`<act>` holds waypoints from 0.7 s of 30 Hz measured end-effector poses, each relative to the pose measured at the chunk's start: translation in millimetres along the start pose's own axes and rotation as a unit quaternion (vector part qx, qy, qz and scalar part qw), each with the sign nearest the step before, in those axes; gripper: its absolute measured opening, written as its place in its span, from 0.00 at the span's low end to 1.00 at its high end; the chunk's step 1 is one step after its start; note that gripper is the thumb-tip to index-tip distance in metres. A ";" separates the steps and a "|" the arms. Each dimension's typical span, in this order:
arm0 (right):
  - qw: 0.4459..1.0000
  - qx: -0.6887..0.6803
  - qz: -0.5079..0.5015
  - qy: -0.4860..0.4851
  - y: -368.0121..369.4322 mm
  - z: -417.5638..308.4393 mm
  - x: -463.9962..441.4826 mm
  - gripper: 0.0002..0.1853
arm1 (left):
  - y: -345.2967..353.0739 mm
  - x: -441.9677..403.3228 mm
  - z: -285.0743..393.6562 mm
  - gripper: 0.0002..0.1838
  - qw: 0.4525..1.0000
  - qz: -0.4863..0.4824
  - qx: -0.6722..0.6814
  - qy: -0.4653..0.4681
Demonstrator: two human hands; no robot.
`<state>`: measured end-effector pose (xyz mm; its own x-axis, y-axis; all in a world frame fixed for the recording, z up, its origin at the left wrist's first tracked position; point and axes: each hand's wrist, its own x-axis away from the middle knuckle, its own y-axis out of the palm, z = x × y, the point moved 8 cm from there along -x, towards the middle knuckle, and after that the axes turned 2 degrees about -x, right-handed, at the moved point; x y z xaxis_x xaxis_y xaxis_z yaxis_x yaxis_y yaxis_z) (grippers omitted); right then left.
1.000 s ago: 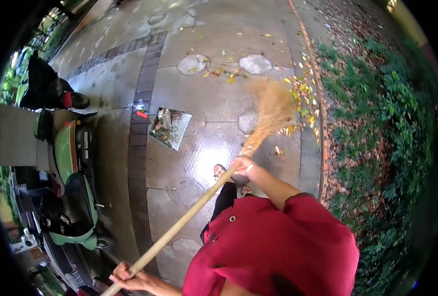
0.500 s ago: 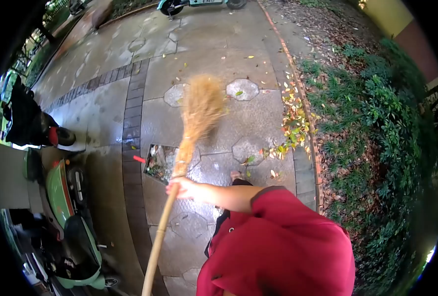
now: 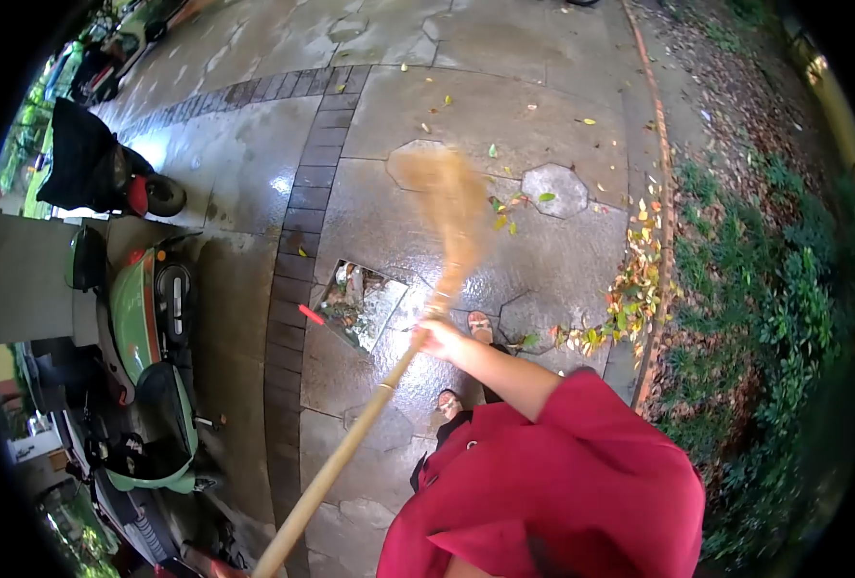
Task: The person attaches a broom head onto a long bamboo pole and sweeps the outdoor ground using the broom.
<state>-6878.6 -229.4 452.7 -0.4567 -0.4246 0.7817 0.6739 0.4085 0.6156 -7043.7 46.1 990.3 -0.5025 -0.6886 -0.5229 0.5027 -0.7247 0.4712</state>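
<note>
My right hand [image 3: 434, 339] is wrapped around the pale wooden handle [image 3: 350, 433] of a straw broom. Blurred by motion, the broom's bristles [image 3: 451, 197] stretch forward over wet paving, with a few leaves close to their right side. The handle runs down to the bottom left edge, where its end is cut off. My left hand does not show clearly. Left of the broom lies a square, shallow pan-like container [image 3: 355, 299] holding mixed litter, with a short red stick-like piece [image 3: 311, 314] at its left corner.
Leaves [image 3: 630, 299] are heaped along the brick curb [image 3: 660, 193] at right, beside a planted bed [image 3: 736, 279]. A green scooter [image 3: 140, 318] and a covered one [image 3: 80, 159] stand at left. My sandalled feet [image 3: 480, 328] are beside the broom.
The broom has swung right relative to the litter container, which now shows more fully. My view has shifted, and both feet are now visible. My right hand keeps its grip.
</note>
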 end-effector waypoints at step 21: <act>0.989 0.016 -0.079 0.125 246.2 -108.0 -28.9 0.09 | 84.8 -57.7 -32.2 0.13 0.985 0.032 0.095 0.138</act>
<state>-6636.8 -203.8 570.9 -0.3937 -0.6701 0.6293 0.5858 0.3447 0.7335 -6949.4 25.3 1037.5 -0.2510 -0.7182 -0.6490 0.3729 -0.6904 0.6199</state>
